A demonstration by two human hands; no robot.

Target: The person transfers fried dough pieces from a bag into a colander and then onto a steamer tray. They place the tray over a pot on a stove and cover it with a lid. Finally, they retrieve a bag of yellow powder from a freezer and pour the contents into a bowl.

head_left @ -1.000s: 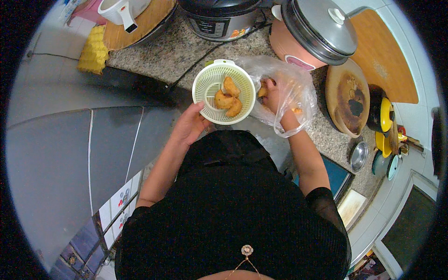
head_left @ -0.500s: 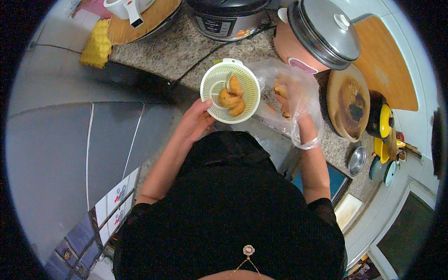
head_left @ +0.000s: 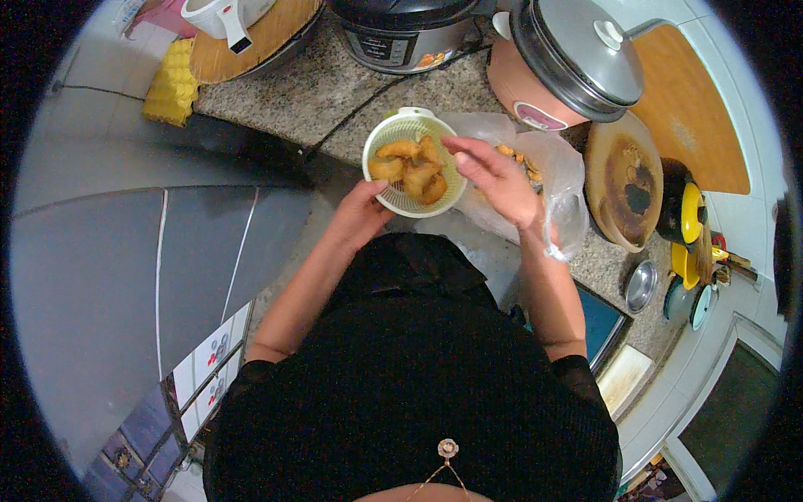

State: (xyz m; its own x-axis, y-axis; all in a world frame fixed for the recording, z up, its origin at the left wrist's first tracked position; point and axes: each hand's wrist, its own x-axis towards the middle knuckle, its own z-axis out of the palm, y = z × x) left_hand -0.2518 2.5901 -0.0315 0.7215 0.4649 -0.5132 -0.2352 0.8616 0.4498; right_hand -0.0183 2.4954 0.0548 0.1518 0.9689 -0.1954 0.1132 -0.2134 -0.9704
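My left hand (head_left: 360, 209) holds a pale green-white plastic colander (head_left: 396, 207) by its left side, over the counter's front edge. Several golden fried pieces (head_left: 416, 176) lie in it. My right hand (head_left: 498, 180) is open at the colander's right rim, fingers loosely extended and nothing visible held in them. Beside and beneath this hand is a translucent plastic bag (head_left: 560, 167) with more fried food (head_left: 529, 161) inside.
Behind stand a silver-black electric cooker (head_left: 397, 50), a pink pot with metal lid (head_left: 531, 84) and a black cord (head_left: 351, 115) on the granite counter (head_left: 276, 109). At right are a stained round board (head_left: 615, 167), yellow-lidded pot (head_left: 692, 209) and steel bowl (head_left: 641, 283).
My right hand has come out of the bag to the colander's rim. More fried pieces now lie in the colander, which has shifted slightly right with my left hand.
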